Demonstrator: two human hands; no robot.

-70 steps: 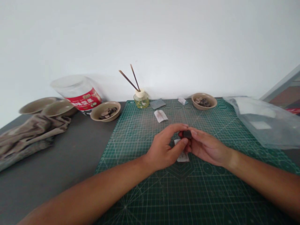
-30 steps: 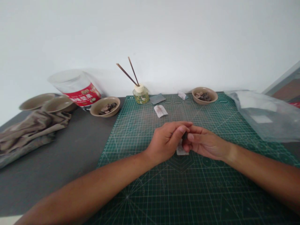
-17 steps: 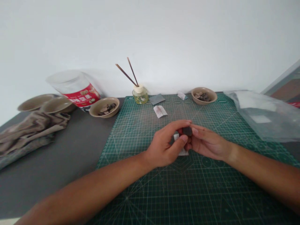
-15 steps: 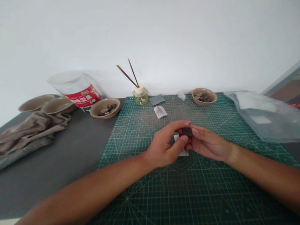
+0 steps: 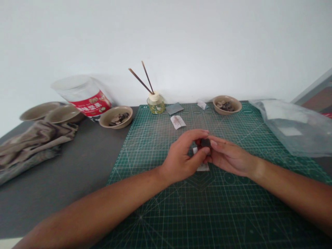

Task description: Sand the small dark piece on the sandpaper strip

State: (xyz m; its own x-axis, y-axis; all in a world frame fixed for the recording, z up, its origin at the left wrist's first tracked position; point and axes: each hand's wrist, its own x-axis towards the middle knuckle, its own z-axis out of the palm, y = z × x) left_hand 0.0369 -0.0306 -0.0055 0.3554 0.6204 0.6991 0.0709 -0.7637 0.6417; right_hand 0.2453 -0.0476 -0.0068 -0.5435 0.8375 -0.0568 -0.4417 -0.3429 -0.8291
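Both hands meet above the green cutting mat (image 5: 166, 207). Between their fingertips is a small dark piece (image 5: 206, 143) with rounded edges, its material not clear. My left hand (image 5: 181, 157) pinches it from the left with thumb and fingers. From the right, the fingers of my right hand (image 5: 230, 157) close on the same piece. Just below the hands a white paper piece (image 5: 203, 167) shows, partly covered by the left thumb; I cannot tell whether it is held or lies on the mat.
Bowls of small dark and tan pieces stand at left (image 5: 116, 117) and back right (image 5: 227, 105). A reed diffuser (image 5: 156, 104), a grey sheet (image 5: 174, 109) and a white paper (image 5: 178, 122) sit behind. Cloth (image 5: 38, 140), a red-labelled tub (image 5: 88, 100) and a plastic bag (image 5: 290, 128) flank the mat.
The hands stay together on the dark piece, which has turned slightly between the fingers. A grey patch seen beside the left thumb earlier is now out of sight.
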